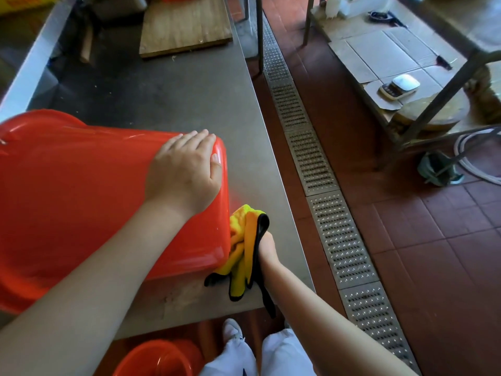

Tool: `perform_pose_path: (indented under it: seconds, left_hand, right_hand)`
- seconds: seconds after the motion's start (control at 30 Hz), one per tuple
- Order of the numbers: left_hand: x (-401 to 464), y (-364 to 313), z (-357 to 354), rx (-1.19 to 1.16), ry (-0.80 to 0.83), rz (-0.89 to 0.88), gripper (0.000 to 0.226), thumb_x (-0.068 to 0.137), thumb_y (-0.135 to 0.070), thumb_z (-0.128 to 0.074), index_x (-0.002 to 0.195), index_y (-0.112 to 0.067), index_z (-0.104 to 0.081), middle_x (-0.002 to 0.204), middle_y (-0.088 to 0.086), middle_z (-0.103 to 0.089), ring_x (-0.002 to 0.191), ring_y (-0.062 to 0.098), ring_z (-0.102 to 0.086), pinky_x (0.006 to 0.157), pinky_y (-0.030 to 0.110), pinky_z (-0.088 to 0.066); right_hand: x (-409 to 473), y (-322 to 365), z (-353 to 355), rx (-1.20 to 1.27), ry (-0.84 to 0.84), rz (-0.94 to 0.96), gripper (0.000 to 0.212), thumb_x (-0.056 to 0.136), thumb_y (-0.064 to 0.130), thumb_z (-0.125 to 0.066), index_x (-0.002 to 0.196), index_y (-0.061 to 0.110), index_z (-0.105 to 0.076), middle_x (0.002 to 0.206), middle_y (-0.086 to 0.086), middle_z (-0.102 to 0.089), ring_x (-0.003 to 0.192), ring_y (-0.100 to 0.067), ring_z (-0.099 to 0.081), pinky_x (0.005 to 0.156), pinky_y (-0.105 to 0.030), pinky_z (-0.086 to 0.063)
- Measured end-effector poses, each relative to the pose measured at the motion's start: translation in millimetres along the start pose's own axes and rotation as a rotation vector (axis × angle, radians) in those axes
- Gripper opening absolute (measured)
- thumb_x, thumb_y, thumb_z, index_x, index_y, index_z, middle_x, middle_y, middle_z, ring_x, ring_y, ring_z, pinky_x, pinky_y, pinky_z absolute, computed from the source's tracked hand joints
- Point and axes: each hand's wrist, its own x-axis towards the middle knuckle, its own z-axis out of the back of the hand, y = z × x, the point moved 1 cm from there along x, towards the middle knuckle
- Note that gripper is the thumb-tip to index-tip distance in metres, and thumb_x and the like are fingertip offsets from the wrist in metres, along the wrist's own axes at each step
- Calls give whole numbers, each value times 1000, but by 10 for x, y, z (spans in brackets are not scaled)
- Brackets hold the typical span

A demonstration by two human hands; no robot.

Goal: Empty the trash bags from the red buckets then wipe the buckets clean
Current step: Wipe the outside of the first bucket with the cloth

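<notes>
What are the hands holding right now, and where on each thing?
The right hand grips the bunched middle of the yellow cloth, pressing it against the base of the red bucket. The left hand lies flat on the bucket's side, steadying it.

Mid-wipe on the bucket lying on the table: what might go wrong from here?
1. The red bucket lies on its side near the table's front corner, steadied only by the left hand flat on it; a hard wipe might slide it off.
2. The yellow cloth's loose end hangs from the right hand and may drag on the tabletop.
</notes>
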Motion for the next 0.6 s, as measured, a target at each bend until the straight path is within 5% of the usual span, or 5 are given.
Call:
perform_pose_path:
  seconds: [0.37, 0.5, 0.6]
  left_hand:
    - [40, 2, 27, -6, 65, 13, 60, 89, -30, -30, 136, -5, -56, 142, 14, -55, 133, 28, -50, 115, 41, -31]
    - [41, -1, 47, -19, 88, 23, 63, 88, -32, -26, 138, -6, -55, 143, 13, -53, 135, 27, -48, 116, 40, -30]
    - [46, -3, 47, -23, 96, 24, 64, 88, -33, -25, 138, -6, -55, 144, 13, -53, 136, 26, -47, 116, 38, -29]
  right_hand:
    - [-376, 181, 42, -9, 73, 96, 44, 93, 14, -55, 49, 16, -64, 54, -3, -61, 64, -23, -56, 71, -34, -47]
    - [-507, 269, 51, -21, 79, 167, 28, 95, 18, -55, 70, 10, -66, 64, -7, -63, 67, -24, -59, 68, -34, -50]
    - [-544, 329, 47, -3, 92, 199, 30, 96, 16, -54, 68, 10, -64, 57, -4, -62, 60, -21, -57, 63, -31, -50]
